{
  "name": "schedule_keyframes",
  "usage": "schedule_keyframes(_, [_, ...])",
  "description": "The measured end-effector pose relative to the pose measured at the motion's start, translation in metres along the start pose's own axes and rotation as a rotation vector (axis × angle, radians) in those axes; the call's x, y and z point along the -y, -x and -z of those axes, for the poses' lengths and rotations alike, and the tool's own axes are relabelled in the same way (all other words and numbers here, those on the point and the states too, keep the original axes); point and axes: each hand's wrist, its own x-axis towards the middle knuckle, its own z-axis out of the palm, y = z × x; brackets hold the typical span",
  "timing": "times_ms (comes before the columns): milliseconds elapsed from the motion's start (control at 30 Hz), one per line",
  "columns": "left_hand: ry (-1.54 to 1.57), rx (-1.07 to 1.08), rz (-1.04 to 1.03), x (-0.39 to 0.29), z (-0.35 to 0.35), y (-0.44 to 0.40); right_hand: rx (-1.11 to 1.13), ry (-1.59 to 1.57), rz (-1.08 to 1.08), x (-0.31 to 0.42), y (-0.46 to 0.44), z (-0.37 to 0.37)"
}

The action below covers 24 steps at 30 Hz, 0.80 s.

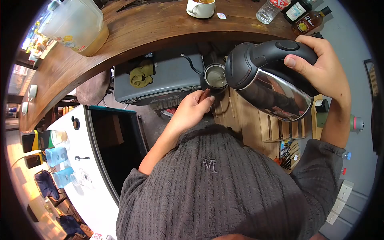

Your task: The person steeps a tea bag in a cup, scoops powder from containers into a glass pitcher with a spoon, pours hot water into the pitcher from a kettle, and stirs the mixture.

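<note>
My right hand (320, 66) is wrapped round the black handle of an electric kettle (276, 94) with a shiny metal body. The kettle is tilted, its spout end over a small gooseneck pouring kettle (216, 77). That pouring kettle is open at the top, and some liquid shows inside; its thin curved spout points to the upper left. My left hand (194, 108) is closed on its brown handle. Whether a stream runs between the two kettles is hidden by the electric kettle's lid end.
A curved wooden counter (152, 30) arches ahead, bearing a white cup (201, 9), a plastic pitcher (76, 28) and several bottles (306, 22). Below it a dark grey case (176, 74) holds an olive cloth (142, 75). A white-topped fridge (90, 160) stands left.
</note>
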Motion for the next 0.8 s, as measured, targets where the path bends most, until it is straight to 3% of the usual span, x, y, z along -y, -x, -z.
schedule_keyframes(800, [-0.028, -0.013, 0.023, -0.0109, -0.0012, 0.0050, 0.040, 0.005, -0.076, 0.0006, 0.0007, 0.0049])
